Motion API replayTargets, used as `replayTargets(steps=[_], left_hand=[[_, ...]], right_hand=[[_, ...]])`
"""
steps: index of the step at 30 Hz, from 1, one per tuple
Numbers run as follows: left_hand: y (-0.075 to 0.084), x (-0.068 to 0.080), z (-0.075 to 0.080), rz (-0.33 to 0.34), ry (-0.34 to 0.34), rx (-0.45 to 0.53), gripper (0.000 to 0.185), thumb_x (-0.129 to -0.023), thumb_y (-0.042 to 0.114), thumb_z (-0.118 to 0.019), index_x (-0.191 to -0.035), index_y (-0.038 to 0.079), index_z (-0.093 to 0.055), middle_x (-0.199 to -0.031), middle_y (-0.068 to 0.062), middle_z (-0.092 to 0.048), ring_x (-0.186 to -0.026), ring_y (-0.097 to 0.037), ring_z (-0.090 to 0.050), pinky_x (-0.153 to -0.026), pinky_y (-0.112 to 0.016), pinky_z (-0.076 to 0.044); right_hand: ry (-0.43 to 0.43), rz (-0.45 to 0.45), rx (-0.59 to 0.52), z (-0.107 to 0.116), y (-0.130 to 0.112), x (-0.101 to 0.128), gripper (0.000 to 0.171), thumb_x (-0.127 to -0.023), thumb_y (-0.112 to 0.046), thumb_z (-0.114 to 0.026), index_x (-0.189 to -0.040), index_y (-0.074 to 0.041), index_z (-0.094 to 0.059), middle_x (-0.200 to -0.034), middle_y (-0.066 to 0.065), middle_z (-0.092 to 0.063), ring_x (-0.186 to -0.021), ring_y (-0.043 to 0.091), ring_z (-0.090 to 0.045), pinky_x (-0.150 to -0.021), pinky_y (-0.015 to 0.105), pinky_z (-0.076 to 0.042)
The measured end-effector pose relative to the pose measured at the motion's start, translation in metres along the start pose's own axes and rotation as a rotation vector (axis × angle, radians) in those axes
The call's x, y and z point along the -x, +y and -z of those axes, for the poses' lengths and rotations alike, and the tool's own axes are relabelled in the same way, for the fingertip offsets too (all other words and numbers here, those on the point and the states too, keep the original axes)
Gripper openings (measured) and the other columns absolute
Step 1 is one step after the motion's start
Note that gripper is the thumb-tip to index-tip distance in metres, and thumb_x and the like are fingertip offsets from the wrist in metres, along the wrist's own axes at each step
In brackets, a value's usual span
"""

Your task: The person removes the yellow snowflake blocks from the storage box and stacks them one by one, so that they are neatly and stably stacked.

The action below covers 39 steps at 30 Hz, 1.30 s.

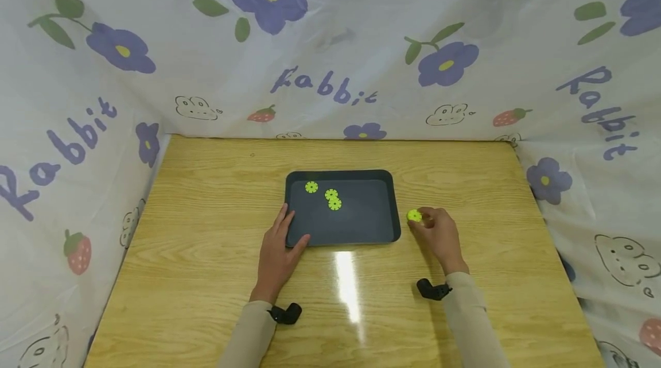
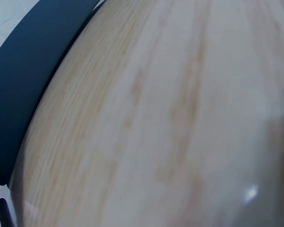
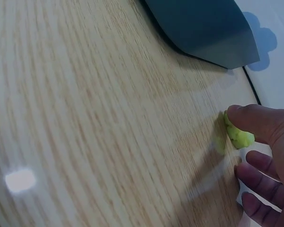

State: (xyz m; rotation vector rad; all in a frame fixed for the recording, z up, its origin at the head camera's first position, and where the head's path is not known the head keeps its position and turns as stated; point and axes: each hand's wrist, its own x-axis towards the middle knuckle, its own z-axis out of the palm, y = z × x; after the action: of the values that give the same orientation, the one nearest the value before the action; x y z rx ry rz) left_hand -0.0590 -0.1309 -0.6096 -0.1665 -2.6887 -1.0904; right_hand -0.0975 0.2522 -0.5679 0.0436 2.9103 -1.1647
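A dark grey rectangular tray lies on the wooden table. Inside it are several yellow-green interlocking discs, notched around the edge: one disc sits near the back left corner, and another disc overlaps its neighbour nearer the middle. My left hand rests at the tray's front left corner, fingers along the left rim and thumb over the front rim. Just right of the tray, my right hand pinches a yellow-green disc between thumb and fingers, close over the table. Its other fingers are loosely bent.
The wooden table is bordered at the back and sides by a white cloth printed with flowers and lettering. A black wrist camera is on the left wrist, and a matching camera on the right.
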Motion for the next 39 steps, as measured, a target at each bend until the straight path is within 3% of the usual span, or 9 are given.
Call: replayTargets(steps=[11,16,21,25,29,34,39], left_hand=[[-0.001,-0.004,0.002,-0.003,0.006,-0.005,0.07,-0.093,0.052,-0.059,-0.15,0.018,-0.038,-0.16,0.012,-0.018,-0.138,-0.025,-0.036,-0.106,-0.049,-0.035],[-0.002,-0.005,0.005,-0.007,0.011,-0.005,0.07,-0.093,0.053,-0.059,-0.15,0.019,-0.038,-0.159,0.013,-0.018,-0.137,-0.026,-0.037,-0.106,-0.05,-0.036],[-0.003,-0.006,0.007,-0.01,0.013,-0.001,0.07,-0.093,0.052,-0.059,-0.15,0.018,-0.039,-0.16,0.013,-0.019,-0.137,-0.026,-0.037,-0.105,-0.051,-0.036],[-0.003,-0.004,0.007,-0.007,0.011,0.0,0.07,-0.093,0.052,-0.059,-0.15,0.018,-0.039,-0.159,0.013,-0.018,-0.137,-0.024,-0.037,-0.106,-0.05,-0.036],[-0.002,-0.004,0.007,-0.006,0.009,0.0,0.069,-0.093,0.053,-0.059,-0.15,0.018,-0.039,-0.16,0.013,-0.018,-0.138,-0.024,-0.036,-0.107,-0.049,-0.035],[-0.002,-0.002,0.003,-0.012,0.011,0.001,0.07,-0.093,0.054,-0.058,-0.149,0.017,-0.041,-0.159,0.012,-0.019,-0.136,-0.025,-0.038,-0.105,-0.051,-0.036],[-0.002,0.002,-0.001,-0.017,0.017,-0.005,0.069,-0.093,0.054,-0.058,-0.148,0.016,-0.042,-0.159,0.011,-0.02,-0.135,-0.026,-0.04,-0.103,-0.052,-0.038]], right_hand=[[0.012,0.008,-0.003,-0.001,-0.005,-0.005,0.052,-0.089,-0.026,-0.073,-0.132,-0.003,-0.058,-0.11,0.018,-0.057,-0.087,0.029,-0.061,-0.072,0.044,-0.054],[0.156,0.063,-0.017,0.0,-0.021,-0.012,0.052,-0.093,-0.029,-0.067,-0.135,-0.001,-0.055,-0.112,0.021,-0.055,-0.081,0.027,-0.058,-0.064,0.04,-0.05],[0.247,0.148,-0.097,0.0,-0.063,-0.03,0.039,-0.094,-0.025,-0.066,-0.128,-0.005,-0.062,-0.111,0.019,-0.057,-0.08,0.024,-0.058,-0.063,0.038,-0.05],[0.203,0.237,-0.099,-0.016,-0.095,-0.044,0.033,-0.093,-0.021,-0.068,-0.121,-0.004,-0.066,-0.104,0.017,-0.059,-0.075,0.021,-0.056,-0.061,0.036,-0.048],[0.101,0.292,-0.063,-0.045,-0.115,-0.051,0.029,-0.091,-0.02,-0.071,-0.114,-0.003,-0.069,-0.096,0.011,-0.061,-0.072,0.018,-0.054,-0.061,0.034,-0.047],[-0.042,0.222,-0.004,-0.083,-0.127,-0.049,0.033,-0.086,-0.021,-0.076,-0.113,-0.003,-0.07,-0.096,0.007,-0.062,-0.078,0.017,-0.058,-0.068,0.036,-0.051],[-0.07,0.126,0.089,-0.109,-0.132,-0.045,0.049,-0.08,-0.034,-0.081,-0.117,-0.004,-0.068,-0.103,0.01,-0.062,-0.089,0.024,-0.062,-0.075,0.043,-0.053]])
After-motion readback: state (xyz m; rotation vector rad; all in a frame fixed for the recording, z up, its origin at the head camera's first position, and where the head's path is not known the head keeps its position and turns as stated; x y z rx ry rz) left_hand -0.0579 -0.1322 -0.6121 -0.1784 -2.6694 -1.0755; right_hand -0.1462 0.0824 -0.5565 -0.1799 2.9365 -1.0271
